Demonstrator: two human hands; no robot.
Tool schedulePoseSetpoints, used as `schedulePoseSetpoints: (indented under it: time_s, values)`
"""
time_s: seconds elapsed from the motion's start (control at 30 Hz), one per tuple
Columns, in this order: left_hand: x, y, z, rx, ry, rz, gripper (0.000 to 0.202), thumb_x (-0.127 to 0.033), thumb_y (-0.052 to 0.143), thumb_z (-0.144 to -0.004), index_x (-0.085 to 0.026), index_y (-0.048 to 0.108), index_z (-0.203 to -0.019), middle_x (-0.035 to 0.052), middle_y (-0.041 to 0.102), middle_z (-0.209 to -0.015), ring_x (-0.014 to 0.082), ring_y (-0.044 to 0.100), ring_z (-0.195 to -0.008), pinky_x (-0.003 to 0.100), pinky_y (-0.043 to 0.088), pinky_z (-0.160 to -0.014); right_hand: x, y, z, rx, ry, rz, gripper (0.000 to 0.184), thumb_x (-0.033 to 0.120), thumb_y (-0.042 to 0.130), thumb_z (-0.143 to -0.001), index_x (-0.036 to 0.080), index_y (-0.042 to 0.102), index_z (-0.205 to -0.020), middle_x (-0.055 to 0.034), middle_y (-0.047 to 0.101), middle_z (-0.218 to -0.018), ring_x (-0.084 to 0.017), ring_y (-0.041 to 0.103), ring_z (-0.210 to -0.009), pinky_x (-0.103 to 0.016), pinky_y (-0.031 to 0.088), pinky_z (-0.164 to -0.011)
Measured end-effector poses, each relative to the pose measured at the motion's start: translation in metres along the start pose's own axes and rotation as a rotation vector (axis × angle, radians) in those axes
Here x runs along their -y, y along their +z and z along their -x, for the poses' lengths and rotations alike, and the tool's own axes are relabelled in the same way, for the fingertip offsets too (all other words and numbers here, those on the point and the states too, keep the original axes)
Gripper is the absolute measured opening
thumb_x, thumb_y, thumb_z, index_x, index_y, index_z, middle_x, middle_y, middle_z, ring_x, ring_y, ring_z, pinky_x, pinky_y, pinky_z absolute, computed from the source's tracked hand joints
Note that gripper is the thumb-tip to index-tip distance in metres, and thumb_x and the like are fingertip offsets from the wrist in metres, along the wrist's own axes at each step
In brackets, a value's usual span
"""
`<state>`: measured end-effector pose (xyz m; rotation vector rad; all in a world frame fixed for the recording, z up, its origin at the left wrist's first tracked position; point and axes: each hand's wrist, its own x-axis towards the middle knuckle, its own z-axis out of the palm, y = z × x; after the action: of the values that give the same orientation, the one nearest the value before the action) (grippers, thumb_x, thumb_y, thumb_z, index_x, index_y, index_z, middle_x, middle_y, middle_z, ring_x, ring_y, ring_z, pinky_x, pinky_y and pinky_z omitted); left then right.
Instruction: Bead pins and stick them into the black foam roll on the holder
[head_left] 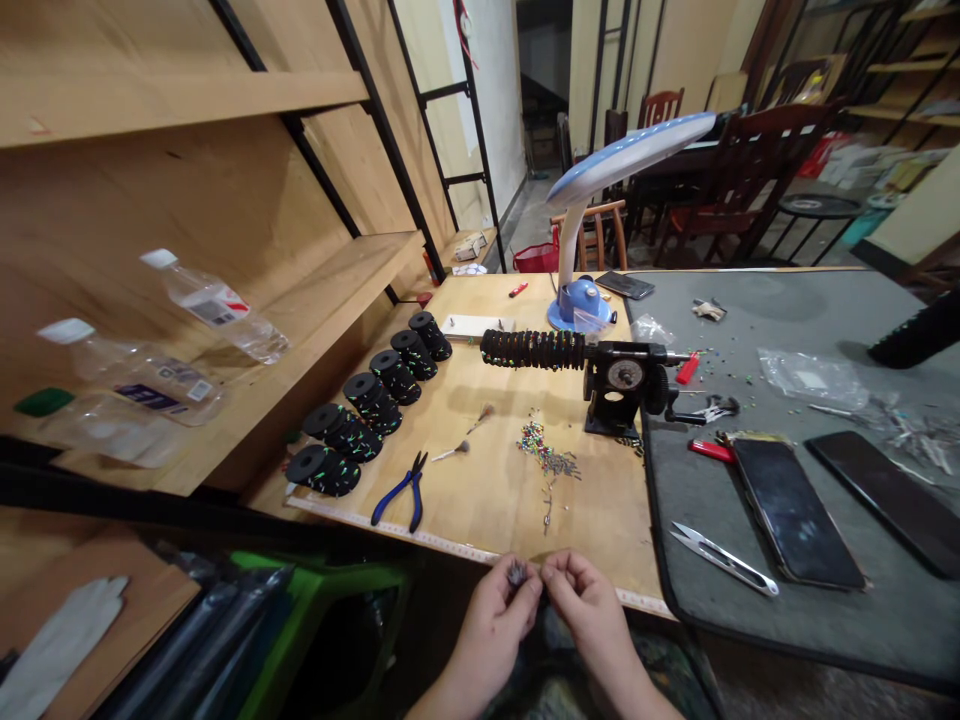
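Just over the table's front edge, my left hand (496, 612) is closed around a small, shiny grey bundle (517, 573) whose kind I cannot make out. Fingertip to fingertip beside it, my right hand (589, 608) pinches something too small to name. Beyond both hands lies a loose pile of coloured beads and thin grey metal bits (551, 450). A few of these bits (547, 510) trail from the pile toward my hands. Blue-handled pliers (403, 495) rest with spread handles to the left.
Black foam spools (375, 402) dotted with coloured bits line the table's left side. A crank winder (615, 385) carries a black ribbed roll (532, 349). Two phones (799, 510) (892, 495) and thread snips (726, 560) lie on the grey mat. Behind stands a blue lamp (581, 300).
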<state>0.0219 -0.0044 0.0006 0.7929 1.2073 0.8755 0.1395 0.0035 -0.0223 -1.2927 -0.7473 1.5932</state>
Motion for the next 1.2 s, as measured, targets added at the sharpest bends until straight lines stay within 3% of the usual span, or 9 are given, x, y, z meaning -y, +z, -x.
schedulePoseSetpoints:
  time_s: [0.27,0.47,0.83,0.97,1.2]
  values:
    - [0.007,0.002,0.0,0.007,0.052,-0.063,0.04,-0.053,0.068,-0.072,-0.017,0.051,-0.072,-0.0055,0.045,-0.063,0.0077,0.035,-0.052,0.02,0.027,-0.047,-0.004,0.001,-0.004,-0.023,0.09,-0.084,0.035,0.045,0.071,-0.057,0.021,0.047,-0.056,0.0122,0.033,-0.04,-0.004,0.02,-0.037,-0.019,0.016,-0.038]
    - [-0.002,0.004,0.004,-0.013,0.16,-0.2,0.025,-0.039,0.065,-0.078,-0.017,0.056,-0.071,0.0011,0.057,-0.071,0.0161,0.052,-0.07,0.023,0.042,-0.067,-0.002,0.0,0.0,0.01,0.142,-0.185,0.032,0.043,0.069,-0.062,0.021,0.046,-0.06,0.0133,0.03,-0.039,-0.004,0.017,-0.036,-0.018,0.011,-0.037]
    - [-0.001,0.001,0.008,0.021,0.234,-0.385,0.016,-0.028,0.055,-0.085,-0.016,0.058,-0.075,0.0019,0.059,-0.07,0.0161,0.052,-0.067,0.023,0.041,-0.063,-0.011,-0.001,-0.002,0.057,0.201,-0.357,0.031,0.038,0.069,-0.064,0.021,0.044,-0.059,0.0157,0.027,-0.034,-0.001,0.01,-0.031,-0.017,0.005,-0.034]
    - [-0.005,-0.001,0.01,0.011,0.218,-0.351,0.016,-0.028,0.057,-0.083,-0.017,0.056,-0.072,0.0007,0.057,-0.067,0.0158,0.051,-0.066,0.023,0.041,-0.063,-0.011,-0.001,-0.002,0.038,0.194,-0.343,0.032,0.041,0.069,-0.064,0.022,0.043,-0.06,0.0175,0.019,-0.032,-0.002,0.006,-0.031,-0.017,0.005,-0.034]
    - [-0.007,-0.003,0.01,-0.022,0.173,-0.266,0.017,-0.031,0.062,-0.079,-0.017,0.056,-0.071,0.0006,0.056,-0.068,0.016,0.05,-0.067,0.022,0.041,-0.064,-0.001,-0.003,0.003,0.051,0.154,-0.301,0.034,0.043,0.072,-0.063,0.021,0.046,-0.064,0.0158,0.024,-0.04,-0.003,0.012,-0.036,-0.018,0.007,-0.037]
